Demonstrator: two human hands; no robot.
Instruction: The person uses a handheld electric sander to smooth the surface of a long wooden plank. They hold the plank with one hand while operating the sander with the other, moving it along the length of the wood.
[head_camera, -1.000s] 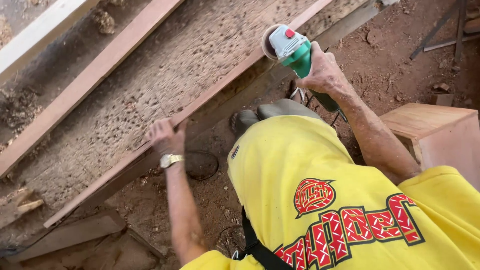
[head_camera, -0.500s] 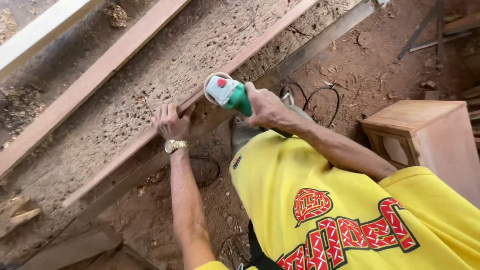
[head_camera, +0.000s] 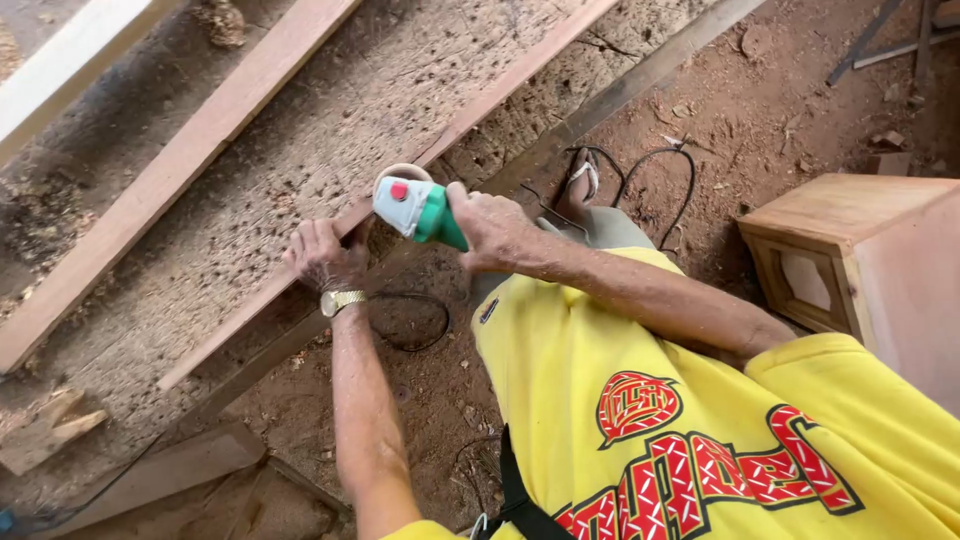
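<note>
My right hand grips a green and grey angle grinder with a red button, its disc resting against the edge of a long reddish wooden plank. My left hand, with a gold wristwatch, presses down on the same plank just left of the grinder. The plank lies diagonally on a rough, pitted workbench top. A second plank lies parallel further left.
A wooden box stands on the red dirt floor at right. Black cables curl on the ground by my foot. Wood scraps lie at lower left, and a pale beam runs along the top left.
My right hand brought the grinder down and left along the plank, from up near the top to right beside my left hand. The left hand stayed on the plank.
</note>
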